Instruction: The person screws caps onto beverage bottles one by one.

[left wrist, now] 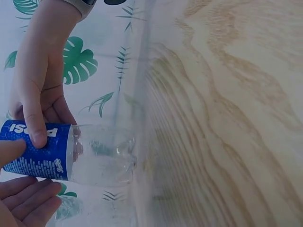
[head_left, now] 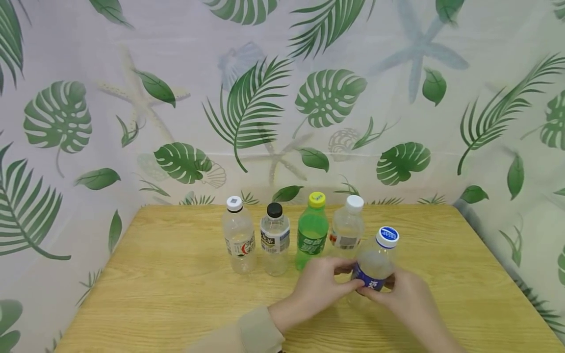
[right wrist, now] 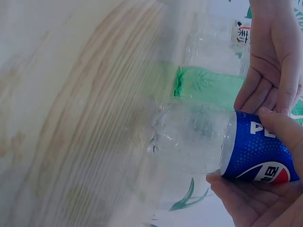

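A clear plastic Pepsi bottle point(head_left: 375, 261) with a blue label and a white-and-blue cap point(head_left: 387, 237) stands at the right of the table, its top leaning slightly right in the head view. My left hand point(head_left: 314, 285) grips it from the left, thumb across the label. From the right, my right hand point(head_left: 409, 295) holds the same bottle, its thumb close to the left one. Both wrist views show the blue label point(left wrist: 40, 158) between the hands, with the bare lower part point(right wrist: 194, 135) reaching down to the wood.
Left of the hands stand a white-capped clear bottle point(head_left: 240, 240), a black-capped clear bottle point(head_left: 275, 238), a green bottle with a yellow cap point(head_left: 312, 233) and another white-capped clear bottle point(head_left: 347, 226). The wooden table point(head_left: 167, 274) meets a leaf-printed cloth point(head_left: 265, 98) behind.
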### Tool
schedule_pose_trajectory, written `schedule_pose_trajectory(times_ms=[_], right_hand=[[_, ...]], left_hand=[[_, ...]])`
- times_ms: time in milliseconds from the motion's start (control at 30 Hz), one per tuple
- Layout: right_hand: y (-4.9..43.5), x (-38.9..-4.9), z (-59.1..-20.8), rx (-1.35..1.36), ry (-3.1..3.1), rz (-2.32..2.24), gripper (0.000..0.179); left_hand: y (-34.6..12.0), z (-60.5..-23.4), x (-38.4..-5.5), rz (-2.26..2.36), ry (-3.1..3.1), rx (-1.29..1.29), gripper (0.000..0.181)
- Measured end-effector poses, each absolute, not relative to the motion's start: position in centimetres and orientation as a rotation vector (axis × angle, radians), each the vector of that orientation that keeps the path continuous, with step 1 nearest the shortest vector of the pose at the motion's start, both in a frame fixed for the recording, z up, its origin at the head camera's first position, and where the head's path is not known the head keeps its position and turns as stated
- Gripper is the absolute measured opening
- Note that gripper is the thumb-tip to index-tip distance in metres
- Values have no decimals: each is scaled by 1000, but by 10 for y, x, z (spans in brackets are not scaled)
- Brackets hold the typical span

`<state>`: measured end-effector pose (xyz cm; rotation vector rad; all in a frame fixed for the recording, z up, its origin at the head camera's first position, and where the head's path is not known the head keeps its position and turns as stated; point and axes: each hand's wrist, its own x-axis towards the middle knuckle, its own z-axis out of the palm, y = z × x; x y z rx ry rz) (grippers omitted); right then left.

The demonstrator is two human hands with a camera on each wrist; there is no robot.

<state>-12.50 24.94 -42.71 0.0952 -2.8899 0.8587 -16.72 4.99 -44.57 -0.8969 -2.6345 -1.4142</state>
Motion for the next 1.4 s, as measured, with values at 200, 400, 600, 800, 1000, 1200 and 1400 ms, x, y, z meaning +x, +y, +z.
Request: schedule_pose_trajectory(times_ms=[200,400,600,800,1000,1200,1400], right_hand=[[258,-134,-428,91,-2873,801,56],[268,-146,-431,55,-2902,770,60],[277,-158,-433,26,-2907,789,63],[283,-167,-434,-13,-2917,821,67],[283,-176,-436,19,-2880,799,67],[280,-182,-436,29,-2860,808,64],[280,-186,-435,20,-2862,828,63]], left_hand=[[62,-451,-171,-1426,-2616,-871,38],[68,-456,-173,-1458,-2643,-904,42],[78,-458,-175,-1430,-2689,-926,47],[89,-458,-174,-1427,-2764,-852,56],[94,-455,-173,-1478,-2771,-774,58],[96,-454,-174,-1470,-2811,-715,59],[100,-456,-176,-1413,-2809,-710,60]])
